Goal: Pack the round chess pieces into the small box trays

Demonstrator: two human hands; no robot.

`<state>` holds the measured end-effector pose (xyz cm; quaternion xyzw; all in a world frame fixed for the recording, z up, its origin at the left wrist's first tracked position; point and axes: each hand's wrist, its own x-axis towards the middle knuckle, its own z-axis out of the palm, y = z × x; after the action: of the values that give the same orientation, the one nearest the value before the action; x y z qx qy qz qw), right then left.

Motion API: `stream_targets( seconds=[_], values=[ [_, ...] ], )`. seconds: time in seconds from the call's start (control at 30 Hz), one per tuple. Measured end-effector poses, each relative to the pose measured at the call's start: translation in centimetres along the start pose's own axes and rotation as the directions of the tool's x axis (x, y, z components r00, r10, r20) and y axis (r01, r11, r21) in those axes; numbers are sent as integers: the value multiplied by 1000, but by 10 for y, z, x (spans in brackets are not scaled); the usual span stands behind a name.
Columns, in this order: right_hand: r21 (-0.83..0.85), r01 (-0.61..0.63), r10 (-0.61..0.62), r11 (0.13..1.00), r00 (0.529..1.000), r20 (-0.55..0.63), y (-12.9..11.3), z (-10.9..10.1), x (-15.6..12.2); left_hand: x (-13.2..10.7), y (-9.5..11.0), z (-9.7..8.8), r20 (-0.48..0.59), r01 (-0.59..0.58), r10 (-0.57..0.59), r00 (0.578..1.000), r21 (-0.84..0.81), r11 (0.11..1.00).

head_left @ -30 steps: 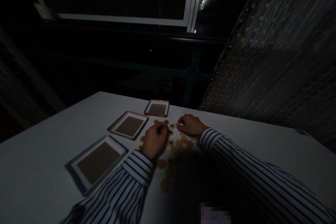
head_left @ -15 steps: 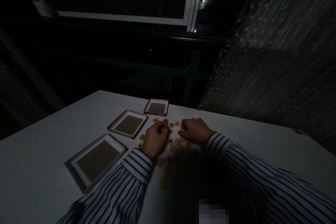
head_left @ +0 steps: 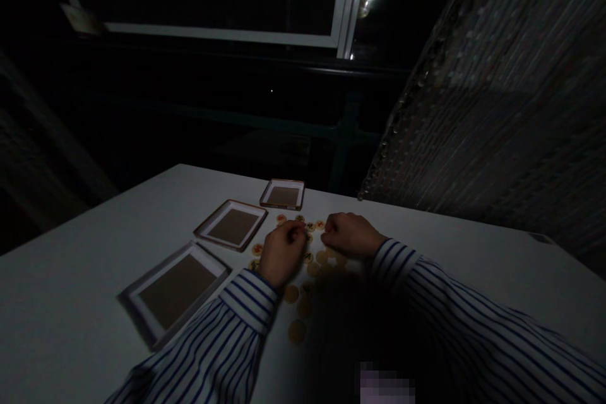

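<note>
Round wooden Chinese chess pieces (head_left: 297, 331) lie loose on the white table (head_left: 454, 259), some with red or black characters showing, others plain side up. My left hand (head_left: 284, 252) rests among them, thumb and fingers curled into a pinch; anything between the fingertips is hidden. To its right, my right hand (head_left: 353, 235) is closed, fingers bent in, beside a red-marked piece (head_left: 320, 225). What it holds, if anything, cannot be made out. More pieces lie between the hands, and the right arm's shadow darkens those nearer me.
Three shallow box trays stand to the left: a large one (head_left: 135, 303) nearest, a middle one (head_left: 201, 235) and a small one (head_left: 262, 204) at the back. A hanging bead curtain (head_left: 454, 126) is beyond the table's right side. The room is dim.
Both hands stay almost where they were, with the right hand's fingers drawn in slightly more. The pieces and trays show no clear movement.
</note>
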<state>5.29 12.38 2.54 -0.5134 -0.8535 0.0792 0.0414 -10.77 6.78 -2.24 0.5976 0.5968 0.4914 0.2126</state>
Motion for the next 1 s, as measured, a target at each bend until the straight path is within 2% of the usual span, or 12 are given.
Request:
stream_targets(
  seconds=[0.13,0.23,0.33,0.5,0.73,1.0],
  values=[
    [358,-29,3,933,997,73,6,-3,3,0,2,3,55,-9,11,998,-41,999],
    [573,-76,-11,816,989,147,6,-4,4,-2,2,6,75,-28,31,997,-36,999],
    [704,-93,-53,704,982,183,5,-4,3,-4,4,7,74,-46,47,996,-16,999],
    [804,-99,-78,586,981,178,6,-2,1,-7,10,6,66,-80,77,995,41,996],
    [863,-95,-118,496,977,175,6,2,3,-8,19,4,88,-143,130,988,156,977],
    [864,-99,-136,493,973,189,3,-2,-1,-9,23,3,90,-194,181,979,162,968]
  ],
)
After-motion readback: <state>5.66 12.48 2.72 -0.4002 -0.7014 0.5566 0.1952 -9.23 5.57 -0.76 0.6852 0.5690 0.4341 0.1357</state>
